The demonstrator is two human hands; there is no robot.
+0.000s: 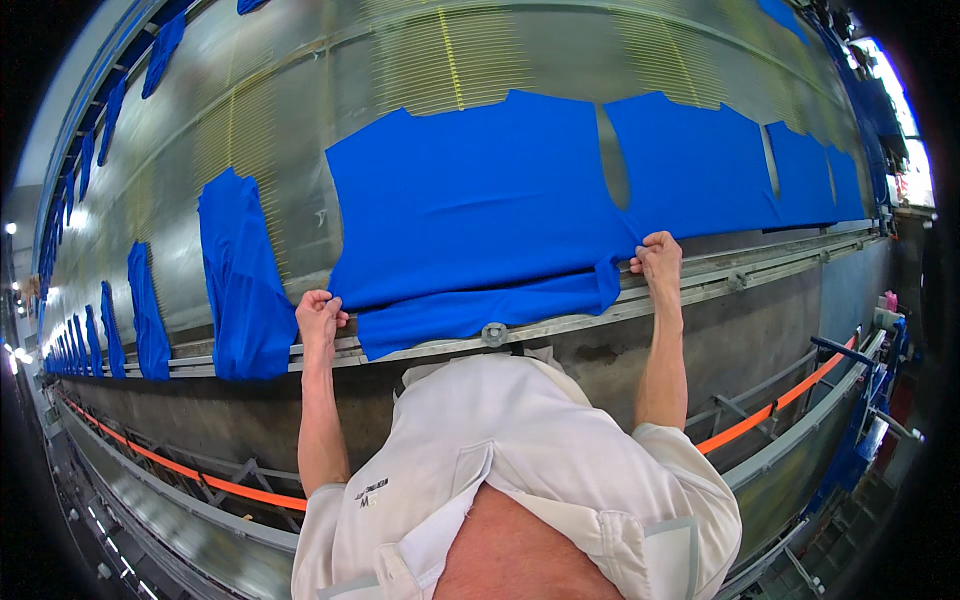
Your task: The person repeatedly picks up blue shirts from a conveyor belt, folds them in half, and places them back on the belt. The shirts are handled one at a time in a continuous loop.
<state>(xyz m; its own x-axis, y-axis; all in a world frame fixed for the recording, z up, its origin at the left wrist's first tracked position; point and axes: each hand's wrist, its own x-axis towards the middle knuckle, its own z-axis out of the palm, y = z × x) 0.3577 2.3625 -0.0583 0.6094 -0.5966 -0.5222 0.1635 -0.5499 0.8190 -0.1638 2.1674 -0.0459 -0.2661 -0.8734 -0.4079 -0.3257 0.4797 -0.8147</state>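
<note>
Along the near edge of the long grey table [570,60], the left hand [322,312] and right hand [657,258] pinch the lower corners of a wide, flat blue fabric panel [470,190]; uneven pulling could skew it or deepen its faint crease.

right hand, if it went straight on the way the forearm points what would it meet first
Most likely the near edge of the blue fabric panel lying just beyond the right hand, though the hand's height above it is unclear.
</note>
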